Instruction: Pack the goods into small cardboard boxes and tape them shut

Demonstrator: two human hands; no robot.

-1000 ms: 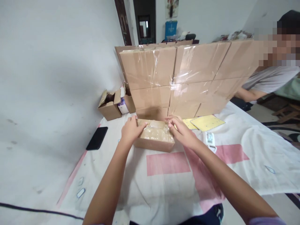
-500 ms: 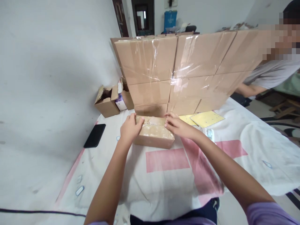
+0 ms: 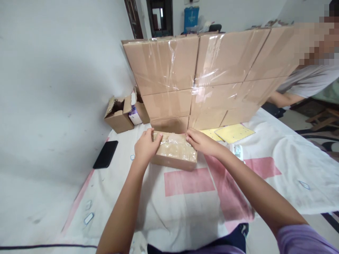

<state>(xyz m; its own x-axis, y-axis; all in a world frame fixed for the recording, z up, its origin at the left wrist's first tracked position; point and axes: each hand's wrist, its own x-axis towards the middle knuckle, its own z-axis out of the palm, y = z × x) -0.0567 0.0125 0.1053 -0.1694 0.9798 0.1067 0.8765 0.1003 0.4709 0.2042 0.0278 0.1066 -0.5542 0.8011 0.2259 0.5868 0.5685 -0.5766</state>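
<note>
A small taped cardboard box (image 3: pixel 173 155) lies on the cloth-covered table in front of me, with shiny clear tape over its top. My left hand (image 3: pixel 147 143) is closed round its left end, thumb on the top face. At the far right edge of the box, my right hand (image 3: pixel 200 140) is curled in a pinch against the taped top. Whatever is between those fingertips is hidden.
A tall taped cardboard panel (image 3: pixel 169 67) stands behind the box. Yellow cards (image 3: pixel 234 133) and a tape roll (image 3: pixel 237 151) lie to the right, a black phone (image 3: pixel 106 154) to the left. Open cartons (image 3: pixel 119 118) stand by the wall. A person (image 3: pixel 315 81) is at the right.
My right hand's fingers have curled from lying over the box's edge into a tighter pinch. The box's near right corner has come slightly closer to me; my left hand keeps its hold.
</note>
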